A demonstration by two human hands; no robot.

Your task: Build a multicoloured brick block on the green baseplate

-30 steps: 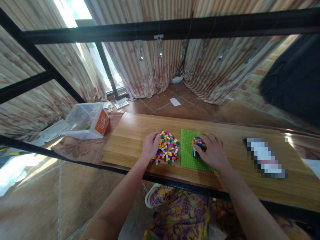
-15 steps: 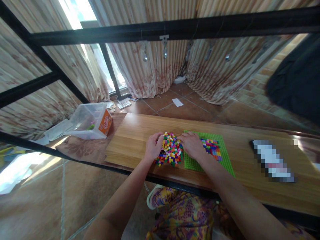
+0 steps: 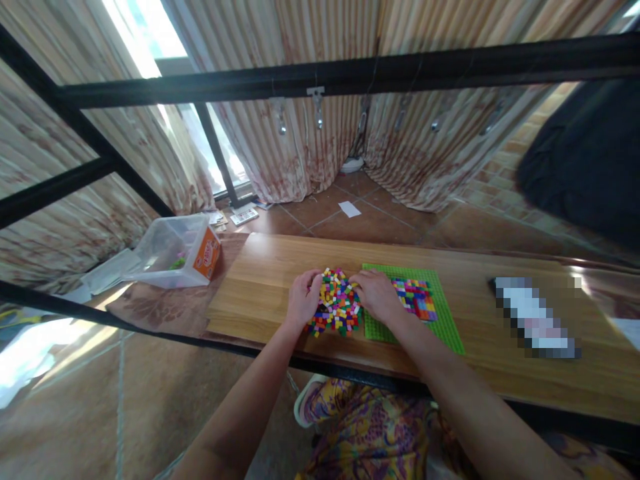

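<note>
A heap of tiny multicoloured building bricks [image 3: 341, 305] lies on the wooden tabletop between my two hands. My left hand [image 3: 304, 299] rests against the heap's left edge, thumb apart from the curved fingers, with nothing seen in it. At the upper right edge of the heap is my right hand [image 3: 376, 293], its fingers bent and drawn together; whatever the fingertips hold is too small to make out. Under that hand lies a green studded baseplate [image 3: 445, 320]. Rows of coloured bricks [image 3: 420, 299] are set on the baseplate, partly covered by my right hand and wrist.
On the table's right lies a blurred-out dark-edged flat object [image 3: 537, 320]. A clear plastic box [image 3: 173, 257] with an orange label stands at the left on a brown cloth [image 3: 150, 310]. A black metal bar [image 3: 300, 77] with hanging clips crosses beyond the table.
The view has shifted slightly, moving the scene a little left and mostly down. Both hands stay beside the heap, with only small finger movement.
</note>
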